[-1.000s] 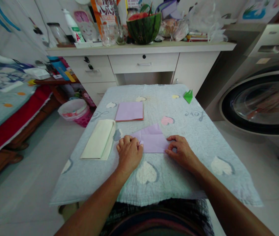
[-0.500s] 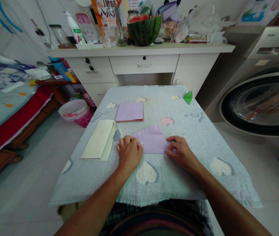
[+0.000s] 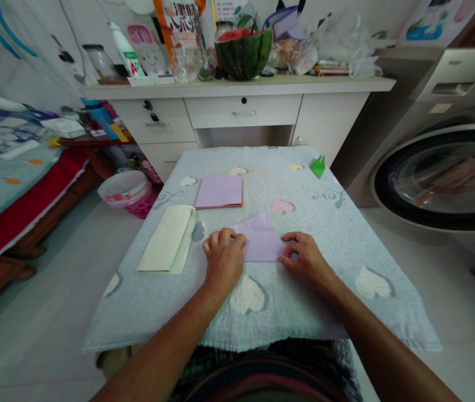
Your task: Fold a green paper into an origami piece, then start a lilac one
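One folded lilac sheet (image 3: 264,245), peaking along its far edge, is lying on the surface (image 3: 300,312); our left fingers (image 3: 224,237) and right fingers (image 3: 296,237) are touching its ends, whether gripping we cannot tell.

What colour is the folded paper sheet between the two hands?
The folded paper sheet is pale purple, best seen in the head view.

From here, I can't see the left end of the folded lilac paper (image 3: 262,245), hidden by the left hand (image 3: 224,258). My view crops the washing machine (image 3: 432,95) at right, the bed (image 3: 6,192) at left.
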